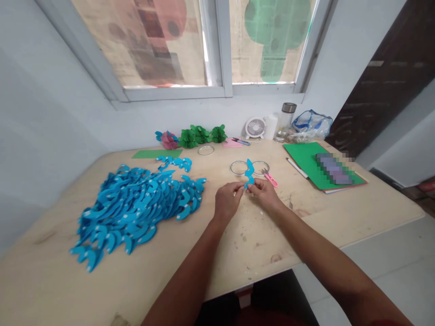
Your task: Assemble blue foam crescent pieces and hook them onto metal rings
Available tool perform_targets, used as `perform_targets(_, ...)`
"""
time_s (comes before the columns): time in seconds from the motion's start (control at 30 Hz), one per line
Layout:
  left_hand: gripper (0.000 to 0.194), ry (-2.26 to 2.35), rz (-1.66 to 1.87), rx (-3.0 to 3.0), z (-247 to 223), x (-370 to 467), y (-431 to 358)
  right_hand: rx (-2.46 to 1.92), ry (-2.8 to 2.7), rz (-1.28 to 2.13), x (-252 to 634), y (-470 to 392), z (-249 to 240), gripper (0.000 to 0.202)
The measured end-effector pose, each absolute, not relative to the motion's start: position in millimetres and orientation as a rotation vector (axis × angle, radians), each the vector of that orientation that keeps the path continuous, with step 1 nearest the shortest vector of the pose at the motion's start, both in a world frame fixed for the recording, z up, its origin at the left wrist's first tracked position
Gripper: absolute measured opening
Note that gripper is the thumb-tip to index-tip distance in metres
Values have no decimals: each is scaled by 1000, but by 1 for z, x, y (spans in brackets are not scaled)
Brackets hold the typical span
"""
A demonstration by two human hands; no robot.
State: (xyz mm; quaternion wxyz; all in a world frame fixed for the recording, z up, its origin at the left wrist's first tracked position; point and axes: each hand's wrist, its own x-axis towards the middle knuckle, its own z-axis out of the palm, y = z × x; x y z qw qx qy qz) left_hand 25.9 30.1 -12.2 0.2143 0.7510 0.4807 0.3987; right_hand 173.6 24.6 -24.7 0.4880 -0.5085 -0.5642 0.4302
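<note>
Between my two hands is a wavy blue paper cutout [250, 170], held upright above the table. My right hand [264, 192] pinches its lower end. My left hand [229, 198] has its fingertips closed at the cutout's lower left edge. Just behind the cutout lie two tape rolls or rings, a left ring [231, 168] and a right ring [268, 165]. Pink-handled snips [272, 179] rest beside my right hand. To the left spreads a large heap of similar blue paper cutouts [136, 203] with small white patches on them.
Green paper decorations [200, 135], a pink flower [169, 141], a small white fan [255, 128] and a glass bottle [285, 121] line the wall. At right, a pen [297, 168] lies beside a green sheet [302, 160]. The wooden table's front edge [258, 277] is near my body.
</note>
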Motion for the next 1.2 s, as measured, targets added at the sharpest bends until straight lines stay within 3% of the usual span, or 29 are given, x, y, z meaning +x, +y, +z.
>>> perform_targets(0.7,22,1382,1048,2252,-16,24,30,-1209,-1387,1055,173,22,-22,23)
perform_targets(1.0,17,1520,1207,1778,-7,23,32,-1254,-1343,1068,171,21,-18,23)
perform_targets(1.2,14,1459,1139,1823,-10,22,33,-1235,-1296,1081,169,20,-16,20)
